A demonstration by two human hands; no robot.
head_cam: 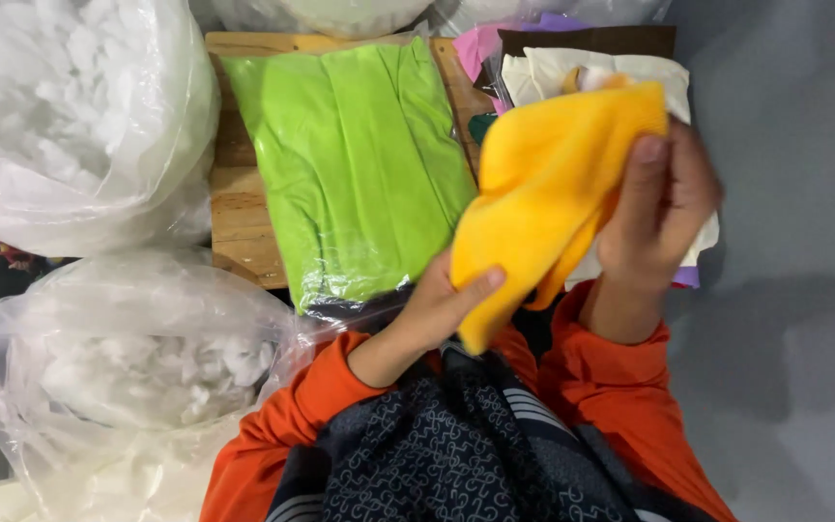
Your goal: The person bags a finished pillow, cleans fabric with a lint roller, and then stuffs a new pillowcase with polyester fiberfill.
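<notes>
Both hands, left and right, pinch yellow cloth, hiding cream fabric beneath.

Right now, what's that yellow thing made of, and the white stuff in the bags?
The yellow cloth looks like soft fleece or felt: matte, fuzzy, folding limply. The white clumps look like fluffy fibre stuffing, probably polyester, inside thin, shiny clear plastic bags.

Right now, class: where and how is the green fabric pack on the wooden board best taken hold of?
Probably at its near edge. The green fabric pack lies flat on the wooden board, and that edge overhangs the board toward the person, so fingers can slip under it from below. A clear bag of white stuffing crowds its left side. Both hands are busy: left hand and right hand hold the yellow cloth.
</notes>
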